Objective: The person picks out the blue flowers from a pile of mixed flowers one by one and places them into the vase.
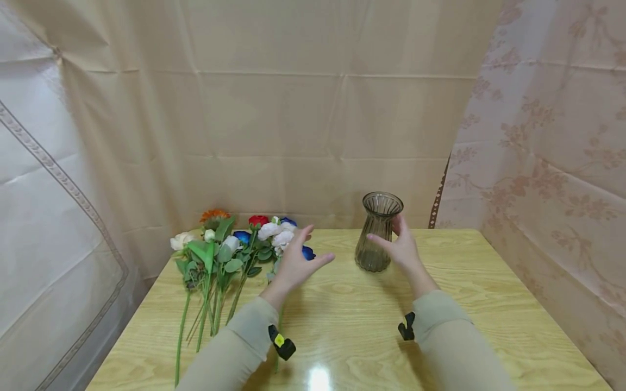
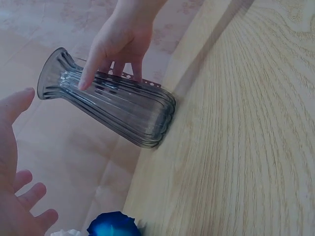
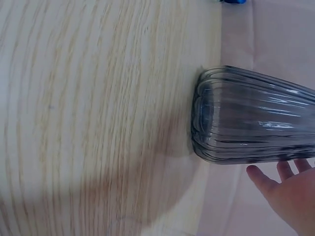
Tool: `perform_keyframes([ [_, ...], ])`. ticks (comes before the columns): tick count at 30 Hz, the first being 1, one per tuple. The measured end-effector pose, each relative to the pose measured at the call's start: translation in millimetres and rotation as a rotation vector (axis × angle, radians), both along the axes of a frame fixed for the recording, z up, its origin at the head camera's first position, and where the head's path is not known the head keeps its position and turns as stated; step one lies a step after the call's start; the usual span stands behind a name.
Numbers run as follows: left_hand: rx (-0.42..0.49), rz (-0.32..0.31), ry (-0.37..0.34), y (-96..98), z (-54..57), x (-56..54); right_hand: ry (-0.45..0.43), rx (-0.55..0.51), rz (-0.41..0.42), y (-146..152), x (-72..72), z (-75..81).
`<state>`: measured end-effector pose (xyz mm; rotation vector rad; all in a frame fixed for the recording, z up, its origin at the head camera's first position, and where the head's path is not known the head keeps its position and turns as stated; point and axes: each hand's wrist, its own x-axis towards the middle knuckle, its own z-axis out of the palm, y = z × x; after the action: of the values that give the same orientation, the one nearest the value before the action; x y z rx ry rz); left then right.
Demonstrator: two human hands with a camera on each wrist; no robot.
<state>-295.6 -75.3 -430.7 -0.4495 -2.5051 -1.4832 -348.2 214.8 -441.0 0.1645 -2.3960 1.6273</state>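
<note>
A ribbed, smoky-grey glass vase (image 1: 374, 239) with a flared rim stands upright near the back of the table. My right hand (image 1: 403, 250) is at its right side, thumb toward the front and fingers behind; the thumb looks straight. In the right wrist view the fingers (image 3: 290, 189) lie close along the vase (image 3: 251, 118), and contact is hard to tell. To the left, my left hand (image 1: 293, 266) holds nothing, its thumb and fingers spread apart. It is nearest the artificial flowers (image 1: 235, 250), partly covering some white and blue blooms.
The flowers lie on the left of the wooden table (image 1: 342, 326), with orange, red, blue and white heads toward the back and green stems toward the front. Beige cloth (image 1: 293, 119) hangs behind the table, and patterned cloth (image 1: 552, 163) on the right.
</note>
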Motion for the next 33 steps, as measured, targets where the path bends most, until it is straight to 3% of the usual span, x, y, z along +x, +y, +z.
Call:
perform_keyframes([
  [17,-0.001,-0.001,-0.031,2.4,-5.3,-3.8,-0.063,0.063,-0.034,-3,-4.8,-3.5],
  [33,-0.058,-0.046,-0.005,4.5,-5.4,9.6,-0.02,0.096,0.04,7,14.7,-2.9],
])
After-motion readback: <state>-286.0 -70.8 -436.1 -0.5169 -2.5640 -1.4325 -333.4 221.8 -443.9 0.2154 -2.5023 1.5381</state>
